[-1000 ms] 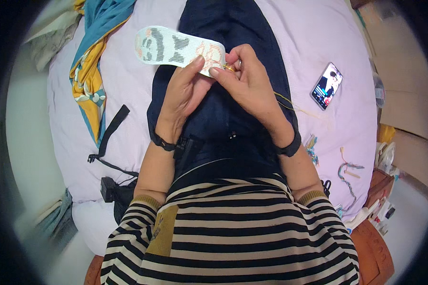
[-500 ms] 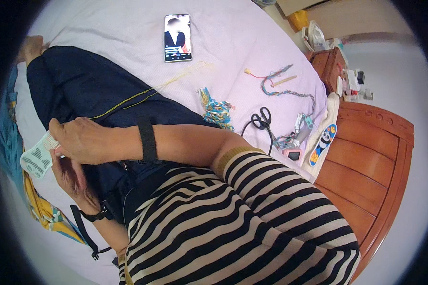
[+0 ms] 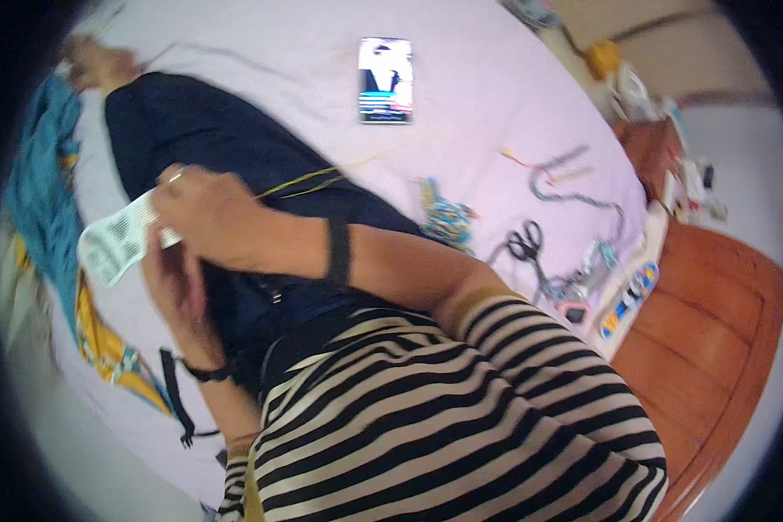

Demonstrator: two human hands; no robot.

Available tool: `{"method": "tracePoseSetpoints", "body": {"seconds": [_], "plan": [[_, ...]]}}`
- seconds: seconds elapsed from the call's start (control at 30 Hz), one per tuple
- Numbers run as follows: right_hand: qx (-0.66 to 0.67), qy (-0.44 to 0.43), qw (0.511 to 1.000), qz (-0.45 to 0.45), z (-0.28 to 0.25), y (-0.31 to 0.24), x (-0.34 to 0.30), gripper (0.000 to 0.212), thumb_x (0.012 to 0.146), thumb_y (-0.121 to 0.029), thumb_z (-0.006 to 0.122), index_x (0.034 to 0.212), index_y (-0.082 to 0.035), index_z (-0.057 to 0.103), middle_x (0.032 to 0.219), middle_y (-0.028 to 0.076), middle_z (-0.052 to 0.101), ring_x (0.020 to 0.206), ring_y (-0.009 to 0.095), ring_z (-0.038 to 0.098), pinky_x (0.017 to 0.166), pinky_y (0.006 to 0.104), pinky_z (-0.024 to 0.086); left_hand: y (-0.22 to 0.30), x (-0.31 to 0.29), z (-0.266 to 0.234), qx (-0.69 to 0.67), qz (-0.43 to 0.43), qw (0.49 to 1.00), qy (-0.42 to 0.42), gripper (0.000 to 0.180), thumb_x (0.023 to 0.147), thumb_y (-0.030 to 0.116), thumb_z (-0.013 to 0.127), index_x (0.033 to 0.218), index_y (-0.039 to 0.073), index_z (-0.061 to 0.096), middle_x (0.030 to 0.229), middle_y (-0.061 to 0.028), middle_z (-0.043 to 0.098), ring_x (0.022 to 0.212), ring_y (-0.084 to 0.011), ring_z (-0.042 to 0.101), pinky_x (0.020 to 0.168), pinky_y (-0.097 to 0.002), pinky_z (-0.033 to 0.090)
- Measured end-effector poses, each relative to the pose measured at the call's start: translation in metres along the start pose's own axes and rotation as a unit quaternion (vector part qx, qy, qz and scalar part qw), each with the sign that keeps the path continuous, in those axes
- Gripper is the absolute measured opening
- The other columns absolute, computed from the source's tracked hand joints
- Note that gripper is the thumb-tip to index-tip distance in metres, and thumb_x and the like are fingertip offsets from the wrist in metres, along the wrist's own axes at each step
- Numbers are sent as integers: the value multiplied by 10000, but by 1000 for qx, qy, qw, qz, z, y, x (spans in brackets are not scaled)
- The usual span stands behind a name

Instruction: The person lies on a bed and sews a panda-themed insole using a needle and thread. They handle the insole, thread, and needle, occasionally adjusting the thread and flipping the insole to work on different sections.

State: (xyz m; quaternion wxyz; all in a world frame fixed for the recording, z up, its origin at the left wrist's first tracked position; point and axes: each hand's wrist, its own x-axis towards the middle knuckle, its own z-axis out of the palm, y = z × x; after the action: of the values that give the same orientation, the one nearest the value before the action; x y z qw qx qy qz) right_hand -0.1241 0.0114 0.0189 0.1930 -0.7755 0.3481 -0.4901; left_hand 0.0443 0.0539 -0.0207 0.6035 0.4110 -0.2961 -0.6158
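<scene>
A pale green insole point(image 3: 117, 239) with dark printed marks and a gridded surface sticks out to the left of my two hands, above my lap. My left hand point(image 3: 176, 283), below, is closed on its near end, thumb against the face. Over the upper edge of the same end, my right hand point(image 3: 210, 216), with a ring on it, is closed, its fingers curled. The right fingertips are partly hidden and blurred; a needle cannot be made out. Yellow thread point(image 3: 309, 181) trails from behind my right hand across the dark trousers onto the bed.
On the pink bedsheet point(image 3: 322, 96) lie a lit phone point(image 3: 386, 80), a bundle of blue and yellow threads point(image 3: 446, 216), black-handled scissors point(image 3: 525, 242), a braided thread hank point(image 3: 565, 197) and a finished panda insole point(image 3: 631, 300). A wooden headboard point(image 3: 705, 322) stands at the right.
The view has swung, so the whole scene sits further right and is more blurred. Both hands stay closed on the insole, which is now tilted a little differently.
</scene>
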Motion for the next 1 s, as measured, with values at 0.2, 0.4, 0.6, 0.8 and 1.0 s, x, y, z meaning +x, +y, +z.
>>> {"method": "tracePoseSetpoints", "body": {"seconds": [0.2, 0.4, 0.6, 0.8, 1.0], "plan": [[-23, 51, 996, -71, -5, -7, 9, 99, 775, -84, 599, 820, -6, 557, 870, 155, 581, 794, 301, 560, 659, 373, 489, 13, -10, 52, 10, 51, 997, 53, 317, 945, 200, 485, 1170, -23, 497, 1109, -113, 556, 985, -152, 561, 817, -273, 491], [1, -7, 998, -65, 1, -13, 13, 79, 800, -59, 587, 822, -2, 537, 862, 138, 569, 849, 291, 519, 740, 380, 395, 15, -15, 50, -30, 74, 996, 35, 345, 943, 179, 486, 1204, -45, 460, 1175, -128, 527, 1090, -193, 518, 960, -351, 420], [26, -2, 991, -129, 11, -5, 15, 71, 776, -18, 590, 797, -5, 523, 799, 152, 519, 784, 321, 486, 724, 400, 380, 9, -14, 47, -53, 63, 996, 35, 328, 940, 174, 494, 1192, -35, 470, 1177, -120, 525, 1090, -184, 516, 950, -342, 427], [-9, 35, 991, -131, -6, -15, 26, 146, 764, -99, 661, 843, -16, 570, 819, 125, 560, 821, 285, 532, 784, 370, 386, 7, -10, 41, -68, 69, 995, 35, 335, 938, 166, 494, 1197, -45, 464, 1164, -125, 531, 1078, -186, 524, 958, -348, 427], [-28, -7, 996, -79, 8, -11, 11, 131, 798, -118, 635, 853, -12, 579, 816, 117, 573, 811, 274, 534, 745, 365, 391, 11, -12, 44, -104, 71, 991, 36, 317, 934, 149, 502, 1176, -55, 483, 1144, -132, 538, 1060, -184, 529, 961, -336, 426]]}}
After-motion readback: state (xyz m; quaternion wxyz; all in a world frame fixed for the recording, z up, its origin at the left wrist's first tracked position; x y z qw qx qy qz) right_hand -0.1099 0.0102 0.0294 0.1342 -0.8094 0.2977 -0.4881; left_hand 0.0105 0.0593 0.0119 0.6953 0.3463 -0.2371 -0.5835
